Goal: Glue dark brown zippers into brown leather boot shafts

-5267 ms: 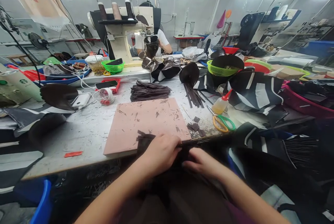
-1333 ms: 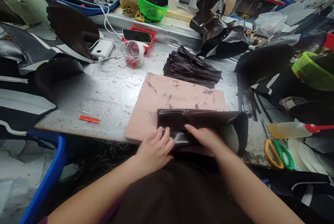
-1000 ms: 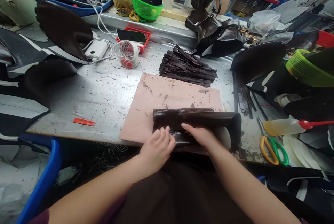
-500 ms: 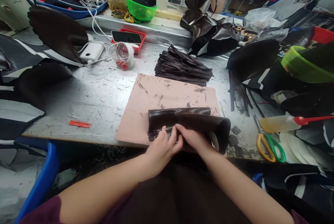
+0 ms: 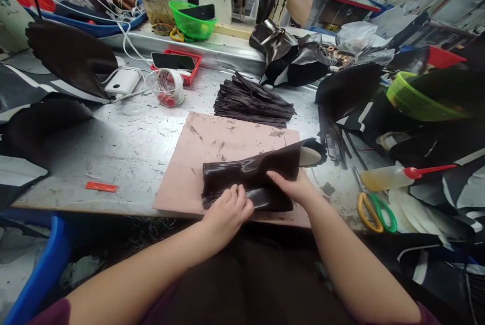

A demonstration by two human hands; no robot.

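A dark brown, glossy leather boot upper [image 5: 227, 172] lies folded over on the pink board [image 5: 178, 163]. Its right end curls up and shows a pale lining patch. My left hand [image 5: 230, 210] is closed, its bunched fingers pressing on the near edge, where a narrow dark strip runs along the leather. Whether the fingertips pinch that strip is hidden. My right hand [image 5: 293, 186] grips the raised right part, thumb on top and the other fingers behind the fold. Past the board lies a pile of dark strips [image 5: 252, 101].
Scissors [image 5: 373, 211] and a glue bottle [image 5: 386, 177] lie at right among dark leather pieces. A red flat piece [image 5: 101, 186] is near the left front edge. A phone [image 5: 172, 61] rests on a red basket behind. Another person's arm [image 5: 299, 4] shows at the back.
My right hand has lifted and turned the right part of the upper away from me, uncovering more of the near layer. My left hand stays at the near edge. The whole view has shifted slightly.
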